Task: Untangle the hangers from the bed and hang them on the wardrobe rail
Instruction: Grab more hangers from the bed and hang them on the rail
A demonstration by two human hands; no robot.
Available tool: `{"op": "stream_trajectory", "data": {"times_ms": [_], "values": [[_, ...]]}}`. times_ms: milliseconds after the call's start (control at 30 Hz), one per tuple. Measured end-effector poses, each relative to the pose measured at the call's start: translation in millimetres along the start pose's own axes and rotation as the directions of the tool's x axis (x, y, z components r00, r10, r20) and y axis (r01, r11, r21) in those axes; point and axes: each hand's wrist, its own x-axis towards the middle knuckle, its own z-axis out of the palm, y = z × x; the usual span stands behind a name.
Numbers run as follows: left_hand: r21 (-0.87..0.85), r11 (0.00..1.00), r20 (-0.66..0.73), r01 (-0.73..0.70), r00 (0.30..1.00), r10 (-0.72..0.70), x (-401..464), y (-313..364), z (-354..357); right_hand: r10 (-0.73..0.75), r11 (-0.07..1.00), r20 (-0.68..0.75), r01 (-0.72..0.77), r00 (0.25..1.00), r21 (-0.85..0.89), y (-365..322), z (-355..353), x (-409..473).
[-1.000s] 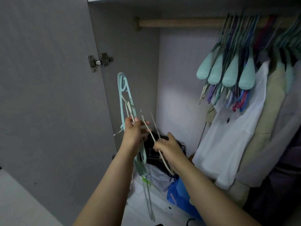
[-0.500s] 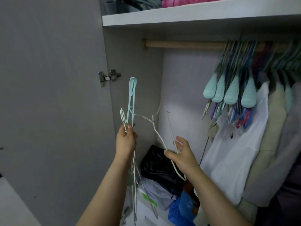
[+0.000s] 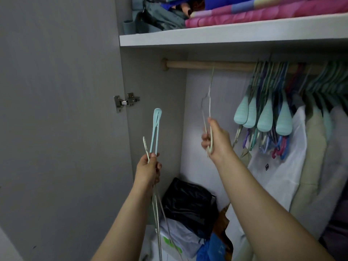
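Observation:
My left hand grips a bundle of hangers: a teal plastic hanger sticks up above my fist beside thin white wire hangers, whose lower ends hang below my wrist. My right hand holds one white wire hanger raised edge-on, its hook reaching up to the wooden wardrobe rail. Whether the hook sits over the rail is blurred.
Several teal and coloured hangers and pale garments fill the rail's right half. A shelf with folded bedding runs above. Black and white bags lie on the wardrobe floor. The open door stands at left.
My right hand pulled one white wire hanger free of the bundle and lifted it up and right to the rail. My left hand stayed low with the other hangers. The view tilted up.

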Motion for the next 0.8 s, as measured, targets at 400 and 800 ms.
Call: {"op": "stream_trajectory", "data": {"times_ms": [400,800], "values": [[-0.032,0.999,0.091,0.042,0.995,-0.039,-1.0,-4.4,6.2,-0.001,1.000,-0.147,-0.003,0.989,-0.025,-41.5,22.2,60.4],[-0.033,0.996,0.108,0.080,0.991,-0.076,-7.5,-9.3,20.4,0.055,0.987,-0.158,-0.030,0.986,0.159,-67.3,23.6,79.5]]}}
